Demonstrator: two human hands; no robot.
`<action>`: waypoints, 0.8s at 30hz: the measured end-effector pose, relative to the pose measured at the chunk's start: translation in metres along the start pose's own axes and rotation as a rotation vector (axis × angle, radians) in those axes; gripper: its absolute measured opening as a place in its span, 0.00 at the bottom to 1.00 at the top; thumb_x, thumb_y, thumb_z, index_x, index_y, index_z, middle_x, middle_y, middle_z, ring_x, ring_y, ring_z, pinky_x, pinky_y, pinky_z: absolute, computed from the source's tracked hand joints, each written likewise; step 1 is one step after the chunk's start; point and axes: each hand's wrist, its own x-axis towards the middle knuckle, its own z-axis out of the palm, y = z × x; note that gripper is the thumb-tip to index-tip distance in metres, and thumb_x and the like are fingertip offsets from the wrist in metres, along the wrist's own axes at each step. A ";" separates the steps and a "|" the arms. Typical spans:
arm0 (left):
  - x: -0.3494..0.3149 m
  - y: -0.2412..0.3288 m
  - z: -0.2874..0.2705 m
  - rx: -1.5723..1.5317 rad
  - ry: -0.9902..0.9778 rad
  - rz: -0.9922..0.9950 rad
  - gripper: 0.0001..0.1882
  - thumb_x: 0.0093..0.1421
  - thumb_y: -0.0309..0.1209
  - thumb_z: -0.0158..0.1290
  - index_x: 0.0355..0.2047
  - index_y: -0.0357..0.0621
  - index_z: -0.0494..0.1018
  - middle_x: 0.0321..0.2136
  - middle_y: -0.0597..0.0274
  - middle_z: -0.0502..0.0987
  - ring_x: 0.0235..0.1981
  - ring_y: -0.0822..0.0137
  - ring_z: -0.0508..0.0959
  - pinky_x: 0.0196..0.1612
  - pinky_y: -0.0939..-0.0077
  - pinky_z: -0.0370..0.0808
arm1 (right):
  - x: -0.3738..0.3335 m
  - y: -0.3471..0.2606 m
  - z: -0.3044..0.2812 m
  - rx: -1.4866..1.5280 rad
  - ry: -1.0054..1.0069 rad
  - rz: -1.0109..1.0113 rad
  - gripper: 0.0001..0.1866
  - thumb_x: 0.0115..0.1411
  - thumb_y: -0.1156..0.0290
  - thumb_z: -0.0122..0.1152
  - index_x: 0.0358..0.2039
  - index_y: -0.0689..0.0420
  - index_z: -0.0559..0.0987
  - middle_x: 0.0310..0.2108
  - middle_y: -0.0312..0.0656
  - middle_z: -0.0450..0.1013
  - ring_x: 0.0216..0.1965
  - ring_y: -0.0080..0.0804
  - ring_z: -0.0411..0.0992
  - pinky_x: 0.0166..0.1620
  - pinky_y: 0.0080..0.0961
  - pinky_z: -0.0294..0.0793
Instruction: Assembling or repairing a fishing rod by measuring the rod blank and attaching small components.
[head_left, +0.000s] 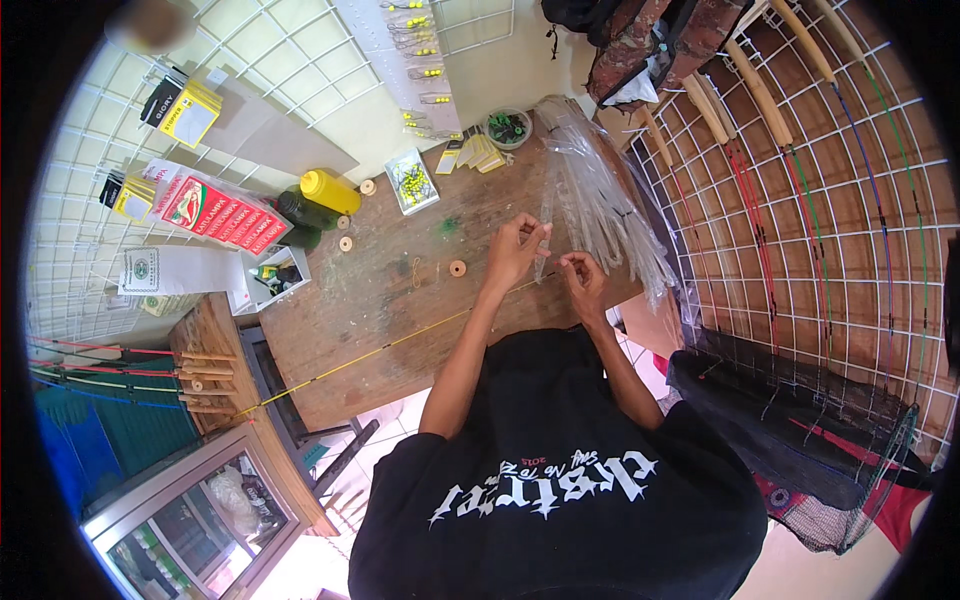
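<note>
My left hand (516, 250) is raised over the table, its thumb and fingers pinched together. Close beside it on the right, my right hand (583, 283) is also closed in a pinch. Whatever lies between the fingertips is too fine to make out. A thin yellow rod (375, 351) with dark bands runs from the lower left, passes behind my left forearm and ends near both hands. Just left of my left hand, a small wooden ring (457, 268) rests on the tabletop. Long clear plastic sleeves (605, 205) lie right behind my hands.
The wooden table (345, 310) holds a white box of yellow-green pieces (412, 182), a round tub (507, 128), yellow packets (482, 154) and a yellow bottle (330, 191). Wooden-handled rods (760, 95) hang on the right grid. Below them is a dark net (780, 420).
</note>
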 end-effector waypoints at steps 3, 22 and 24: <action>0.000 -0.001 -0.002 -0.013 -0.002 0.018 0.14 0.62 0.36 0.55 0.31 0.33 0.72 0.26 0.57 0.78 0.24 0.66 0.82 0.23 0.77 0.74 | -0.001 0.001 0.000 0.060 -0.025 0.027 0.06 0.62 0.72 0.59 0.36 0.61 0.76 0.28 0.33 0.73 0.28 0.17 0.69 0.32 0.16 0.67; -0.003 0.017 0.002 0.007 -0.028 0.042 0.16 0.61 0.39 0.55 0.30 0.35 0.73 0.24 0.59 0.79 0.21 0.69 0.80 0.26 0.75 0.73 | -0.001 0.011 -0.018 0.244 -0.143 0.133 0.04 0.61 0.75 0.57 0.36 0.61 0.74 0.30 0.37 0.76 0.36 0.22 0.74 0.44 0.21 0.70; -0.004 0.025 0.002 0.015 -0.049 0.060 0.15 0.62 0.38 0.54 0.32 0.35 0.72 0.25 0.59 0.78 0.22 0.70 0.79 0.26 0.77 0.72 | 0.000 0.009 -0.022 0.265 -0.154 0.141 0.04 0.61 0.76 0.57 0.36 0.60 0.74 0.30 0.37 0.75 0.36 0.22 0.74 0.44 0.21 0.70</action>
